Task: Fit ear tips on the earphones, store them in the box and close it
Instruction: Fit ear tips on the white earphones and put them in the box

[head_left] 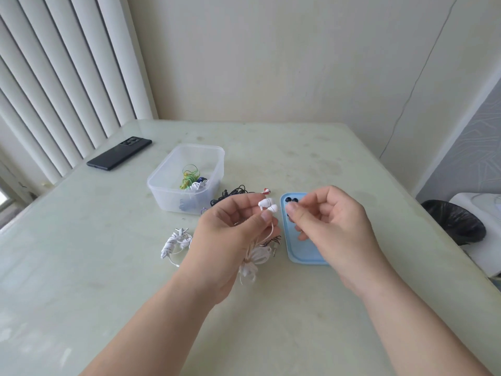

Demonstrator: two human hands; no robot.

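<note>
Head view, centre of the frame: the white earphones (268, 207) sit in the left hand (233, 229), whose grip is curled round the cord just below the two buds, thumb pressed against it; the buds poke up past the fingertips, and the coiled rest of the cord hangs below the palm, above the worktop (108, 267); just to the right, the right hand (330, 221) has its grip pinched, thumb and forefinger, on a small dark ear tip (292, 205), held close to the buds but apart from them; under that hand a blue lid (303, 253) lies flat, with more dark tips on its far end; up and left of the hands stands the clear box (187, 180), open, holding green and other earphones; black earphones (230, 194) lie between box and lid; a wound white bundle (174, 241) lies left of the left wrist; a black phone (119, 153) rests at the upper left; a bin (455, 223) with a black liner stands at the right edge.
</note>
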